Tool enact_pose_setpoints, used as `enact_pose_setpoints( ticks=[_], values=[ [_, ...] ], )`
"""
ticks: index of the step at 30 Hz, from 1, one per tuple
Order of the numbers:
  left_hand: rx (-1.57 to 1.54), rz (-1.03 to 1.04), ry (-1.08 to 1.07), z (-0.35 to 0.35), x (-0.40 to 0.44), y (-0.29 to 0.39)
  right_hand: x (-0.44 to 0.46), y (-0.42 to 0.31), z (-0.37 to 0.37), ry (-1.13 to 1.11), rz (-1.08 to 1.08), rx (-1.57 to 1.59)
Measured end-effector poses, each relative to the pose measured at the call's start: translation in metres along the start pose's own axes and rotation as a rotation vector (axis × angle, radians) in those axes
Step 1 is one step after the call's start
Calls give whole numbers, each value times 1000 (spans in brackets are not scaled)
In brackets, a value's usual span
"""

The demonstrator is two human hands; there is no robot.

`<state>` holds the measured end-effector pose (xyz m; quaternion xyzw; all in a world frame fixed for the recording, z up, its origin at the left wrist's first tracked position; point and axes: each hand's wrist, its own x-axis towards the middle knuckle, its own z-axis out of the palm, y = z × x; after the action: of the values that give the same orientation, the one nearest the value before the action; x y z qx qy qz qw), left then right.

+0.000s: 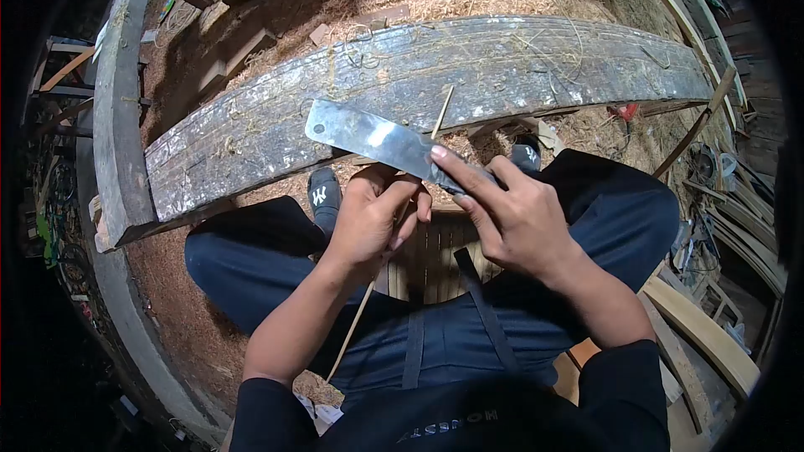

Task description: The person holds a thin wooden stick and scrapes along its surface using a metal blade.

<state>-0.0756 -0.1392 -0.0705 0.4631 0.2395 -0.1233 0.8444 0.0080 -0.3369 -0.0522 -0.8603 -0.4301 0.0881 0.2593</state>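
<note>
Taking the weathered plank (377,75) as our landmark, we see the thin strip (356,331) on our side of it, with the far tip reaching over its near edge. The strip's long axis runs across the plank's length, from that tip back toward our left thigh. It passes beneath the knife (377,138), which hides part of it.

Our left hand (364,222) is nearer the strip: its thumb and fingers are drawn together around it, just short of the plank. Our right hand (528,213) sits on the same side, farther toward the plank's right end, fingers wrapped on the knife's handle and the index finger extended along the blade. The blade slants toward the plank's left end, its front part over the near edge, while its long lower edge faces away from the plank, close above our left fingers. We cannot tell whether blade and strip touch.

Room is tight between the plank and our lap, with our knees to either side and the left shoe (327,192) and right shoe (526,153) by its near edge. Over the plank, the space beyond the blade looks open.
</note>
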Motion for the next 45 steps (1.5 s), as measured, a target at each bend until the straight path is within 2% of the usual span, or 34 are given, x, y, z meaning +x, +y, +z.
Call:
enact_pose_setpoints(
  ticks=[6, 13, 19, 21, 23, 28, 31, 33, 38, 41, 43, 45],
  values=[
    [23, -18, 53, 0, 3, -6, 0, 2, 2, -12, -17, -66],
    [155, -75, 20, -6, 2, -6, 3, 3, -1, -10, -24, -120],
    [-5, -62, 15, -3, -3, -5, 6, 7, -3, 15, -21, -120],
    [-54, -30, -39, -2, -12, -8, 9, 14, -7, 24, 82, -111],
    [-22, -75, -35, -2, -17, -5, 8, 16, -7, 26, 75, -113],
    [-63, -18, 14, -6, -15, -7, 8, 12, -6, 25, 121, -44],
    [-56, 27, -12, -7, -11, -3, 6, 9, -5, 27, 93, -9],
    [-13, 20, 43, -2, -7, 3, 3, 2, -5, -5, 85, -1],
    [80, -22, -5, -5, 2, 4, 2, -1, -7, -57, 75, -18],
    [62, -22, 45, 12, 5, 9, 1, 6, -5, -35, 50, -27],
    [51, -1, 152, 20, 7, 10, 1, 7, -3, 100, -36, 9],
    [74, -8, 115, 17, 7, 10, 1, 4, -4, 93, -20, 31]
  ],
)
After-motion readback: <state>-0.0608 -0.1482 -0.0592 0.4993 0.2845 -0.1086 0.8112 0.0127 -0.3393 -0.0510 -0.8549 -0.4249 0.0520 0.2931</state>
